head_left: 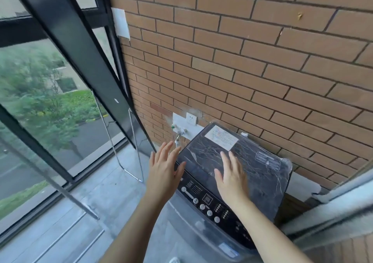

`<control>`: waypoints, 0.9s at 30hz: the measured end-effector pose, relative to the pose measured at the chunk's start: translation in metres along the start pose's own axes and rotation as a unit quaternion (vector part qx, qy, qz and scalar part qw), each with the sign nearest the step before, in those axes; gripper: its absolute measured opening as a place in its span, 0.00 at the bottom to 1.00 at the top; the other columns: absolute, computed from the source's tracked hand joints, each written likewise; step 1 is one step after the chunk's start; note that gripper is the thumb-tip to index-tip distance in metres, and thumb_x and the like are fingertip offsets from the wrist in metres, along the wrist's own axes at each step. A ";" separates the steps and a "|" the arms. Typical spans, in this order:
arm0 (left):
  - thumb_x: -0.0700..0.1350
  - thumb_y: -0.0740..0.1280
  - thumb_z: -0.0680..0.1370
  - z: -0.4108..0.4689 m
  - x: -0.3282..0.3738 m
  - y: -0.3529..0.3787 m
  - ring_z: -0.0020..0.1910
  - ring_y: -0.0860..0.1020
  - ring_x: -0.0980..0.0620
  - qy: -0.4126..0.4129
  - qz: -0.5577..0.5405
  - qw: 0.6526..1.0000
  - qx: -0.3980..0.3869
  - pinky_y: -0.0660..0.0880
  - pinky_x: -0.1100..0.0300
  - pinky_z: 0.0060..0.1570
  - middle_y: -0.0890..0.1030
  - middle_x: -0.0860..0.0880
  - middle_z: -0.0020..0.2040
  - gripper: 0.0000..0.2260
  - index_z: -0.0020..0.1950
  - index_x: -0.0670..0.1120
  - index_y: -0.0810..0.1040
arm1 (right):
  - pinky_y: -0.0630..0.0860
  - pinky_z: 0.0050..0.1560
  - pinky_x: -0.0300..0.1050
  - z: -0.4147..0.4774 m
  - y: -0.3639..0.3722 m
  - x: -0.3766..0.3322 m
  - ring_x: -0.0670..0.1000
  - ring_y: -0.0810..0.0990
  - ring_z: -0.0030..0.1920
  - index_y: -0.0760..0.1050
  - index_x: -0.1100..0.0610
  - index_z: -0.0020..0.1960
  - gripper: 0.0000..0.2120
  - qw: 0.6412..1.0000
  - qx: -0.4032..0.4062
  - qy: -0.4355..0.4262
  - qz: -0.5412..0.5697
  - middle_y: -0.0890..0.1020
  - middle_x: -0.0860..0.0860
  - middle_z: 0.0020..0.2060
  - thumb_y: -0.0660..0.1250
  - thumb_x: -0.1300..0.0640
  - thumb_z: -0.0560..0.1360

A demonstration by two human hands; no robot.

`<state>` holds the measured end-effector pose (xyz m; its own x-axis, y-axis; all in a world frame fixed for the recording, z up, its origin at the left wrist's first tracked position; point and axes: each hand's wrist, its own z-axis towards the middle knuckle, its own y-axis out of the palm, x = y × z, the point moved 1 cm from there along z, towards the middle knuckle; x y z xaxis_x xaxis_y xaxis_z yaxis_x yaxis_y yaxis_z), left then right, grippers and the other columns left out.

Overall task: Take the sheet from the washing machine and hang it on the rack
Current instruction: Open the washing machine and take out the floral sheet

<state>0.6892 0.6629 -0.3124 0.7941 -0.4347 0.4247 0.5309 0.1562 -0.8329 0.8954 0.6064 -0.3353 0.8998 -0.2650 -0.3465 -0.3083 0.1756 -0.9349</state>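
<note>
A grey top-loading washing machine (193, 234) stands against the brick wall, its dark marbled lid (252, 167) shut and wrapped in clear film. No sheet is visible; the drum is hidden under the lid. My left hand (163, 169) hovers open at the lid's left edge, fingers spread. My right hand (232, 180) is open over the lid's front part, just above the control panel (207, 202). A metal rack (129, 153) of thin tubes stands to the left by the window.
A tap (178, 133) and a white wall socket (191, 118) sit on the brick wall behind the machine's left corner. Large black-framed windows (80, 60) run along the left. A grey concrete floor (70, 232) lies between window and machine. A ledge (333, 208) runs at right.
</note>
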 end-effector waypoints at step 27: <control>0.55 0.61 0.79 0.055 -0.045 0.139 0.74 0.60 0.48 0.041 0.011 0.972 -0.229 0.57 0.46 0.72 0.66 0.50 0.73 0.19 0.70 0.53 0.69 | 0.70 0.62 0.53 0.065 0.064 0.030 0.58 0.73 0.63 0.58 0.50 0.72 0.21 0.949 -0.295 0.114 0.003 0.73 0.54 0.66 0.51 0.45 0.81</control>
<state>0.7438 0.7531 -0.4280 0.7681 -0.5075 0.3904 0.3113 -0.2369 -0.9203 0.9230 0.6714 -0.4002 0.8284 -0.4751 -0.2967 -0.4924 -0.3653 -0.7900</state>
